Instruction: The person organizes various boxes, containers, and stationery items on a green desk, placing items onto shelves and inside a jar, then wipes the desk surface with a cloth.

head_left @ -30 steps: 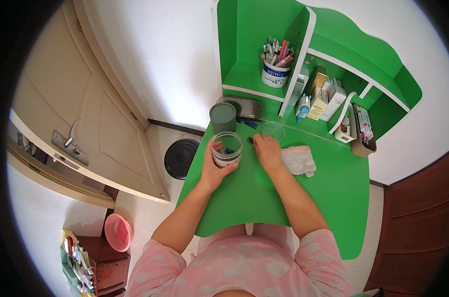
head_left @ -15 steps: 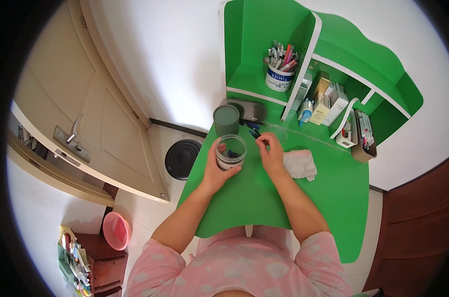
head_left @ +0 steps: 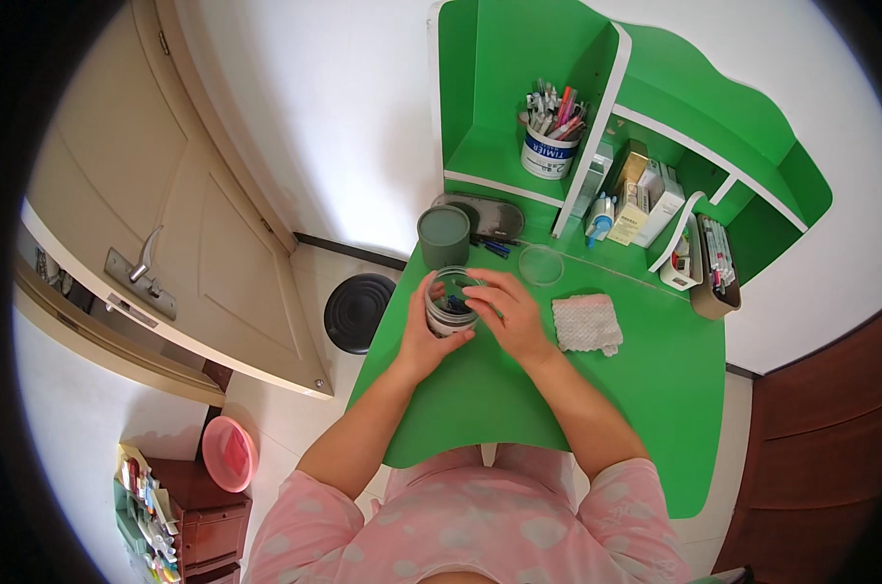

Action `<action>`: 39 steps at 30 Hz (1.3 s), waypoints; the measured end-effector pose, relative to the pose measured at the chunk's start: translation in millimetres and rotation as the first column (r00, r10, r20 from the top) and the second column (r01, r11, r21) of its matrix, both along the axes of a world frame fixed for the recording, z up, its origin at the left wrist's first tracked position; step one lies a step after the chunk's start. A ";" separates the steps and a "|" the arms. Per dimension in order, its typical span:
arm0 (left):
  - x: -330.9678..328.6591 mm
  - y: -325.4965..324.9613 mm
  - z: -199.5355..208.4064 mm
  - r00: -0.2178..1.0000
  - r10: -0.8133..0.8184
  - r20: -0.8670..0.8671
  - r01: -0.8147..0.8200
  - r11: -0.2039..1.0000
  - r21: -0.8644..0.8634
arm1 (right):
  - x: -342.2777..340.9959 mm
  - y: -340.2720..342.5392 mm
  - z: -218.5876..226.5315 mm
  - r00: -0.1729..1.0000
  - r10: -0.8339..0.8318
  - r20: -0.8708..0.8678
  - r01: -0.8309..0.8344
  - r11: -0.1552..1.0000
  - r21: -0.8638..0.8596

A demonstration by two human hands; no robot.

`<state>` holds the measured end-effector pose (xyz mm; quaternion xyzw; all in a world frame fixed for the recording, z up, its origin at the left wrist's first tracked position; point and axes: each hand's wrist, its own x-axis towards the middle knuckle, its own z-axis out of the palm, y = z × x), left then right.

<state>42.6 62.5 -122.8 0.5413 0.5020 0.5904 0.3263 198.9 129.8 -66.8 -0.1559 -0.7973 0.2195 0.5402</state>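
A clear round jar (head_left: 439, 322) with small dark pieces inside stands upright in my left hand (head_left: 424, 336), whose fingers and thumb wrap round its side. Over the jar's mouth is my right hand (head_left: 509, 313), its fingers apart at the rim with nothing plainly between them. Behind the jar stands a dark green canister (head_left: 445, 238). Several small dark blue stick-like pieces (head_left: 495, 247) lie beside it on the green desk (head_left: 480, 389). A clear round lid (head_left: 541, 265) rests flat to their right.
A folded pale cloth (head_left: 588, 324) lies right of my right hand. At the desk's back are a grey case (head_left: 494, 216), a pen tub (head_left: 548, 156) on the shelf, small boxes (head_left: 645, 204) and a brown pen holder (head_left: 717, 292). A black round stool (head_left: 359, 312) stands left.
My right hand has moved left from beside the jar to over its mouth. The dark pieces it pinched no longer show in its fingers. My left hand stays round the jar.
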 end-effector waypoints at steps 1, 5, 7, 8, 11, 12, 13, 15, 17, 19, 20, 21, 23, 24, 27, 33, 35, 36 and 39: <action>-0.7 0.2 -1.2 1.000 0.002 0.000 -0.002 1.000 0.003 | -0.6 -0.6 -0.2 1.000 0.013 0.000 -0.013 0.999 -0.031; -1.6 1.1 -4.3 1.000 -0.002 0.011 0.002 1.000 0.013 | 0.3 -0.5 -4.2 0.999 0.007 0.033 -0.005 0.999 -0.041; -2.3 0.8 -4.0 1.000 -0.003 0.006 0.003 1.000 0.008 | -0.8 -1.3 -6.3 1.000 0.008 0.007 -0.007 0.998 -0.061; -2.2 0.5 -2.5 1.000 -0.005 0.002 0.005 1.000 0.003 | -1.0 -0.7 -7.7 1.000 0.008 0.008 -0.007 0.998 -0.061; 1.6 0.9 2.9 0.959 -0.023 0.283 0.027 1.000 -0.008 | -1.6 4.3 -13.8 0.996 -0.043 -0.084 0.028 0.985 -0.167; 0.5 0.2 5.8 0.959 -0.022 0.283 0.026 1.000 -0.007 | 0.7 8.2 -15.3 0.993 -0.100 -0.063 0.082 0.967 -0.240; -1.6 -0.8 8.9 0.952 0.027 0.306 -0.031 0.999 0.009 | 2.8 11.9 -17.0 0.987 -0.155 -0.037 0.136 0.941 -0.310; -4.3 -1.8 9.7 0.939 0.076 0.336 -0.090 0.996 0.025 | 6.4 17.0 -20.4 0.983 -0.179 0.044 0.184 0.925 -0.333; -5.6 -1.2 9.7 0.934 0.165 0.316 -0.191 0.980 0.053 | 8.5 20.5 -26.5 0.972 -0.200 0.126 0.233 0.908 -0.349; -4.7 -1.0 12.2 0.918 0.159 0.364 -0.185 0.982 0.038 | 10.2 22.5 -35.4 0.918 -0.234 0.321 0.306 0.931 -0.197; -5.8 -0.2 10.9 0.919 0.164 0.359 -0.188 0.982 0.032 | 8.2 22.2 -38.6 0.918 -0.234 0.321 0.305 0.933 -0.193; -6.6 0.8 9.3 0.920 0.170 0.354 -0.191 0.981 0.027 | 5.2 21.3 -42.2 0.898 -0.269 0.349 0.306 0.950 -0.057; -7.9 1.9 5.0 0.930 0.172 0.324 -0.195 0.980 0.040 | -0.6 16.7 -45.2 0.877 -0.307 0.369 0.298 0.951 0.083; -8.7 2.1 2.4 0.941 0.175 0.291 -0.198 0.979 0.050 | -4.4 13.1 -44.6 0.846 -0.329 0.420 0.298 0.944 0.139; -7.5 2.8 -1.8 0.944 0.165 0.288 -0.185 0.982 0.046 | -7.4 12.9 -45.4 0.796 -0.353 0.493 0.282 0.935 0.214; -5.9 4.7 -6.9 0.967 0.142 0.213 -0.152 0.988 0.031 | -3.1 30.5 -56.3 0.746 -0.407 0.528 0.312 0.913 0.263; -4.7 4.3 -8.5 0.966 0.135 0.221 -0.144 0.989 0.025 | -0.2 37.8 -56.5 0.733 -0.443 0.517 0.343 0.896 0.281; -3.9 4.0 -8.6 0.965 0.127 0.228 -0.135 0.991 0.019 | 1.5 42.1 -56.3 0.700 -0.489 0.521 0.382 0.872 0.306; -3.2 4.3 -10.4 0.967 0.103 0.234 -0.113 0.993 0.026 | 3.8 56.5 -57.5 0.640 -0.540 0.547 0.434 0.841 0.322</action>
